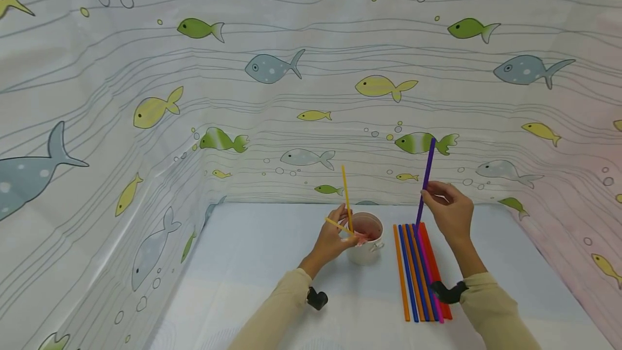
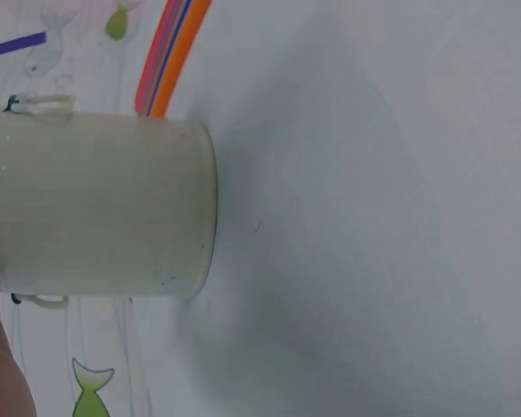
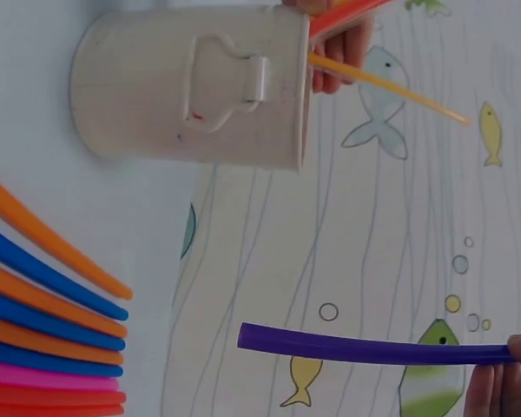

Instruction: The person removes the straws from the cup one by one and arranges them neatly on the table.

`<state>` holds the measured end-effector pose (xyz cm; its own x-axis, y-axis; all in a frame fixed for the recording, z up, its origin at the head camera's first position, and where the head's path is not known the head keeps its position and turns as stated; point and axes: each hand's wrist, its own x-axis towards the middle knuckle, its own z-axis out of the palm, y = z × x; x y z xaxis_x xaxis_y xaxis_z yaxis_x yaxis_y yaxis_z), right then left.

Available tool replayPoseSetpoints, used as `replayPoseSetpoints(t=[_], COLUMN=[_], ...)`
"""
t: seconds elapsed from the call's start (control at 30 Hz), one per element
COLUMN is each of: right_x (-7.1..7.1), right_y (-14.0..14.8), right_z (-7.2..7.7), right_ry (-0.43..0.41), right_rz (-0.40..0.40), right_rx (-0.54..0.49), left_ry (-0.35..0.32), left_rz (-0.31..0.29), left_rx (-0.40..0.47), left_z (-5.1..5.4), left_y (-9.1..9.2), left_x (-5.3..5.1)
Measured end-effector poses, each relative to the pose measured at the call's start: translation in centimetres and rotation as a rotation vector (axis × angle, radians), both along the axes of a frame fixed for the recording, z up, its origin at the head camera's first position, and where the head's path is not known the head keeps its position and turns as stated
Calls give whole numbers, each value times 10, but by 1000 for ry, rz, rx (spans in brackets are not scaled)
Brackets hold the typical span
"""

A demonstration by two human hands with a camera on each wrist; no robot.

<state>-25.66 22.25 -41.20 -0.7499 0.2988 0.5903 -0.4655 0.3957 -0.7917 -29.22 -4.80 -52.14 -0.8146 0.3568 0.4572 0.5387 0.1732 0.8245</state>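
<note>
My right hand [image 1: 449, 212] pinches a long purple straw [image 1: 428, 169] near its middle, with the straw nearly upright above a row of coloured straws [image 1: 413, 274]. In the right wrist view, the purple straw [image 3: 365, 348] runs free below my fingertips. My left hand [image 1: 332, 239] grips the rim of a white pot [image 1: 364, 254] with small side handles. A yellow straw [image 1: 346, 193] stands up out of the pot, and another straw [image 1: 335, 223] leans left across my left hand. That leaning one looks red-orange from the right wrist. Part of the left fingers is hidden behind the rim.
Orange, blue, pink and red straws lie side by side on the white table [image 1: 252, 263], right of the pot. A fish-patterned curtain [image 1: 272, 118] hangs behind the table and along both sides.
</note>
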Motion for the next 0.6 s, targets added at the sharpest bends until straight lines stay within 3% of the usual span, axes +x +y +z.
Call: replayPoseSetpoints(t=[0.23,0.6], right_x=[-10,-3], right_y=[27,40], right_z=[-33,-52], right_ry=[-78,-279], right_rz=[-73,-200], right_rx=[15,65], left_ry=[-27,-48], left_rz=[-1,-6], left_rx=[8,6], left_z=[-6,-5], left_y=[-1,-1], left_x=[-3,-3])
